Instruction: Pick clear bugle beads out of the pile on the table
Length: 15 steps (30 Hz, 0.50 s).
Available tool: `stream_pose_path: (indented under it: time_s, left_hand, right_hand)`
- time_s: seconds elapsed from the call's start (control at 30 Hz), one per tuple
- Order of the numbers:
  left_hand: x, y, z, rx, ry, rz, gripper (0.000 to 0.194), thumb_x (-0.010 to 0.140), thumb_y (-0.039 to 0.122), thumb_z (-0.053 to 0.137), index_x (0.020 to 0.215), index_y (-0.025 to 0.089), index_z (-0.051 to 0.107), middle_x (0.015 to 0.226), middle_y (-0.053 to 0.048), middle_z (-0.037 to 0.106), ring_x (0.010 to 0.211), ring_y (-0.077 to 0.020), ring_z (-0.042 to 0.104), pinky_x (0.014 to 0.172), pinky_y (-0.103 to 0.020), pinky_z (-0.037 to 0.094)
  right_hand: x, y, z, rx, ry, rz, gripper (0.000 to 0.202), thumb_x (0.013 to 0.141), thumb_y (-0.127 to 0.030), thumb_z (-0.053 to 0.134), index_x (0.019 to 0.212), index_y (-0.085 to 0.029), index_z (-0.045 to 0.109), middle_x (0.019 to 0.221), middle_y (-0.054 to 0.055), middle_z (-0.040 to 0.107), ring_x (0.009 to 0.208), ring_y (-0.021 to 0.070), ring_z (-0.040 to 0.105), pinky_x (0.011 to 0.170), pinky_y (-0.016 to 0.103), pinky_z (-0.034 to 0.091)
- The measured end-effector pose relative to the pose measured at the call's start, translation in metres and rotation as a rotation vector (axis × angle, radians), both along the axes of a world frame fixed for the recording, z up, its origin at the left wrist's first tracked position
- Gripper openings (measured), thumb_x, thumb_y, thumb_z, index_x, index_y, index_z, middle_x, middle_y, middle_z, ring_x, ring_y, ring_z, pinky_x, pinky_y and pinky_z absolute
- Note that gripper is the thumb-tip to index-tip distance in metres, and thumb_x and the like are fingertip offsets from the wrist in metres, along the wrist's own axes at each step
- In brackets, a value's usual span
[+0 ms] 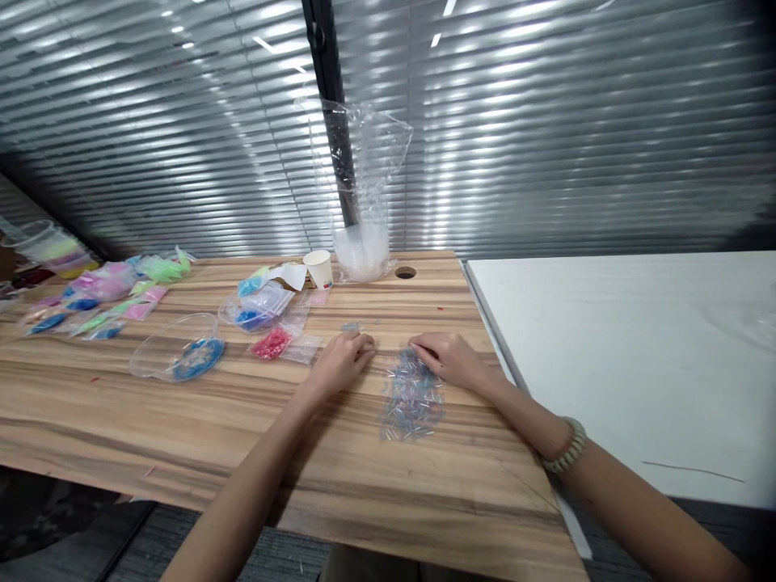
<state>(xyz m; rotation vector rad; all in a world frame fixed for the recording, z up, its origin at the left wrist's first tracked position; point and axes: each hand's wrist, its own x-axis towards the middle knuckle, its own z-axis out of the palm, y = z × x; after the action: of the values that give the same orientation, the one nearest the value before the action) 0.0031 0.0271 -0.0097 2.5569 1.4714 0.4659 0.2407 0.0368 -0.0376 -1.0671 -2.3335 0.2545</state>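
Observation:
A loose pile of small clear and bluish tube-like pieces (413, 400) lies on the wooden table (364, 469). At the pile's upper right edge is my right hand (445, 358), its fingers closed in a pinch; what they hold is too small to make out. My left hand (343, 361) rests on the table left of the pile, with fingers pressed together, and anything between them is hidden. A few similar pieces (352, 326) lie just beyond my left hand.
Left of my hands are a red-filled bag (272, 343), a clear lid with a blue ring (199, 358) and bags of coloured pieces (109, 283). A paper cup (318, 269) and bagged plastic cups (362, 250) stand behind. A white table (624, 364) adjoins on the right.

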Motion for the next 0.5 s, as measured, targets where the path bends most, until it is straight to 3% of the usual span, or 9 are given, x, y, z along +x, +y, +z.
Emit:
stream_pose_path:
  time_s: [0.5]
  left_hand:
    - [0.0017,-0.0001,0.0024,0.002,0.01,-0.006,0.014,0.088,0.022,0.048,0.094,0.017,0.06,0.091,-0.007,0.061,0.087,-0.0195,0.057,0.077,-0.028,0.044]
  right_hand:
    - [0.0002,0.0013,-0.0036,0.008,0.013,0.01,0.023,0.093,-0.023,0.045,0.091,-0.017,0.067,0.087,0.004,0.069,0.074,0.0159,0.063,0.066,0.023,0.042]
